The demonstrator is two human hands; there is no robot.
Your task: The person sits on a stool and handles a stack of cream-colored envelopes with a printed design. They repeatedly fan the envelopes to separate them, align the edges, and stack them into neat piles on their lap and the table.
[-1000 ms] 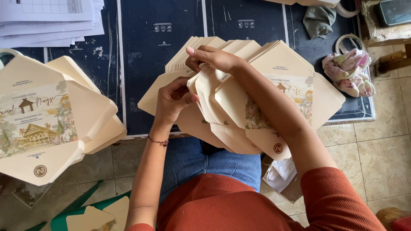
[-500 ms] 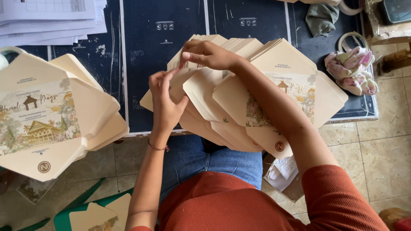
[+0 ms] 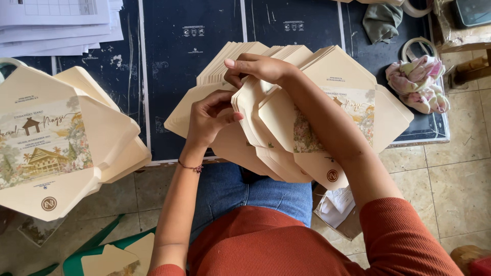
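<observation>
A thick fanned stack of cream unfolded envelope sheets (image 3: 353, 110), printed with a house-and-flowers picture, lies on the dark work board (image 3: 169, 76) in front of me. My left hand (image 3: 207, 120) pinches the left flaps of the upper sheets, thumb against their edge. My right hand (image 3: 258, 66) lies over the top of the stack, fingers curled around the upper edges. A second pile of the same cream printed sheets (image 3: 48, 148) sits at the left, hanging over the board's front edge.
White paper sheets (image 3: 56, 25) lie at the back left. A crumpled pink cloth (image 3: 417, 84), a tape roll (image 3: 417, 46) and a grey rag (image 3: 381, 20) sit at the right. More cream sheets on a green thing (image 3: 110, 258) rest on the tiled floor.
My left hand has shifted from under the flaps to pinching the left edges of the upper sheets. My right hand stays on top of the stack.
</observation>
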